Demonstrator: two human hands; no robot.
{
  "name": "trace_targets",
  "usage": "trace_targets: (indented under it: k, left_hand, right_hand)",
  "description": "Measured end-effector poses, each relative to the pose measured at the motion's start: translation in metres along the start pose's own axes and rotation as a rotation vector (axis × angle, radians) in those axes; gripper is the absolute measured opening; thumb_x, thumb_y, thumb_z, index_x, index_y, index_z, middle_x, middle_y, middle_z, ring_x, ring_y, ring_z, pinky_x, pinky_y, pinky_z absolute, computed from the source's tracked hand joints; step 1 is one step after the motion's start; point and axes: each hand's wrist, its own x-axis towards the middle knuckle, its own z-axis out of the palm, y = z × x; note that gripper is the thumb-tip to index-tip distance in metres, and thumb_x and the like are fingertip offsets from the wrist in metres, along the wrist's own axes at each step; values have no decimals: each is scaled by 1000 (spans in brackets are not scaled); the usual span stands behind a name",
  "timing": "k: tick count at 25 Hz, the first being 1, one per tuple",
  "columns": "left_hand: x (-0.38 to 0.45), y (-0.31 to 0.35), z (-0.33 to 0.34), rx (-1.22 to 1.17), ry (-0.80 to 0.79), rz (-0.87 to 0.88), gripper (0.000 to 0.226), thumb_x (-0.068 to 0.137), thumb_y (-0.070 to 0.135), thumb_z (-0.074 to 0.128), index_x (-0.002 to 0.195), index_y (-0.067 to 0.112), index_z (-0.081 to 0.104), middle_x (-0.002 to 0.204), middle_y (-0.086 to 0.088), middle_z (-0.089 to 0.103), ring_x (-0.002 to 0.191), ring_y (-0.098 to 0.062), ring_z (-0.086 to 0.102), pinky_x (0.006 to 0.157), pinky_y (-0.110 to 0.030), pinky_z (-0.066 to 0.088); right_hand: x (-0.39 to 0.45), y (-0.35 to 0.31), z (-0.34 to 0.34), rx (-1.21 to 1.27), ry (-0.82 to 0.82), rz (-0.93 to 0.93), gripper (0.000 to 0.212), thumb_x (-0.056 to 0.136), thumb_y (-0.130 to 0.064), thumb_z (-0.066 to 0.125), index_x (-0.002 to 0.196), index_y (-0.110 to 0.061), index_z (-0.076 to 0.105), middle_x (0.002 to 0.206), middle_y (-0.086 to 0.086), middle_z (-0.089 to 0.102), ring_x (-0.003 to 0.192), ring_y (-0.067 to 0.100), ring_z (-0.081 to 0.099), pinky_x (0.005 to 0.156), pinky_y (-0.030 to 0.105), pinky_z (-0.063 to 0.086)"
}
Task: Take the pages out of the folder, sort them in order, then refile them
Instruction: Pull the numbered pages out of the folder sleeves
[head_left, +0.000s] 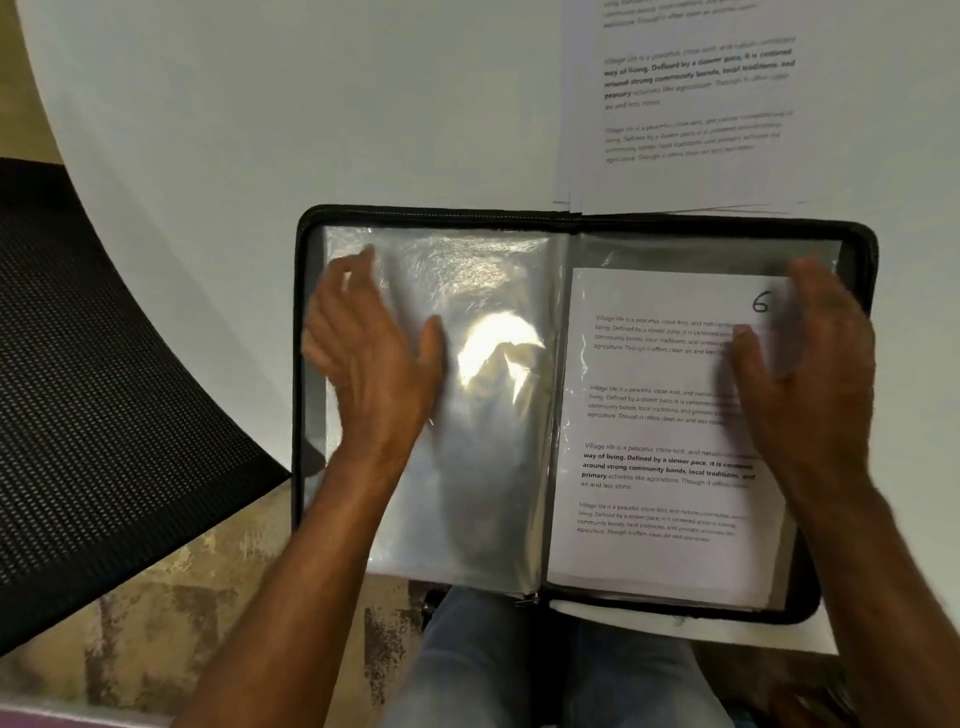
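Count: 1 zip folder (582, 217) lying open – 2 plastic sleeves facing up: left sleeve (483, 395) blank, right sleeve (660, 249) with 1 printed page (660, 431) marked "6". 1 loose paper stack (691, 104) above folder – sheet count unreadable. 2 hands: left hand (371, 353), right hand (800, 364). 1 white table (260, 104). 1 black mesh chair (104, 374).

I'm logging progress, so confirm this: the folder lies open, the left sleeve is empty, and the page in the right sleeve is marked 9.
One detail is wrong: the page in the right sleeve is marked 6, not 9, as the head view shows at its top right corner. The rest stands: the folder lies open and the left sleeve is empty.
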Motion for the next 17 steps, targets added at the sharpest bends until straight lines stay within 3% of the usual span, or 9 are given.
trace_targets:
  k: [2, 5, 9, 13, 17]
  left_hand:
    - [-6, 19, 9, -18, -93, 149, 72, 90, 34, 73, 152, 17, 42, 158, -13, 34, 146, -32, 30, 117, -49, 23]
    - [-14, 51, 25, -59, -185, 354, 61, 93, 33, 70, 148, 17, 49, 157, -12, 38, 144, -31, 34, 115, -50, 26]
    - [-5, 90, 41, -104, -286, 451, 57, 97, 38, 65, 149, 21, 48, 158, -9, 39, 148, -28, 32, 118, -46, 21]
    - [14, 122, 52, -81, -285, 550, 54, 98, 34, 63, 148, 19, 52, 155, -10, 43, 145, -29, 37, 117, -48, 24]
    - [30, 139, 59, -54, -268, 640, 32, 100, 28, 60, 131, 23, 67, 141, -7, 55, 132, -28, 47, 106, -41, 26]
  right_hand:
    - [2, 10, 4, -185, -22, -17, 76, 103, -48, 48, 164, -15, 18, 172, 10, 13, 159, 31, 8, 126, 43, 9]
    - [1, 16, 13, -332, -19, 8, 72, 107, -56, 35, 164, -17, 15, 173, 14, 0, 159, 39, -4, 125, 57, 6]
    - [-2, 19, 18, -295, 34, -21, 55, 111, -48, 36, 160, -23, 34, 173, 13, 9, 159, 38, 2, 125, 57, 11]
    - [-1, 19, 20, -264, 77, -72, 42, 111, -39, 42, 148, -24, 55, 170, 13, 23, 157, 38, 14, 123, 57, 17]
    - [-6, 15, 12, -122, 107, -71, 38, 109, -35, 48, 145, -27, 59, 167, 9, 29, 154, 35, 23, 120, 54, 22]
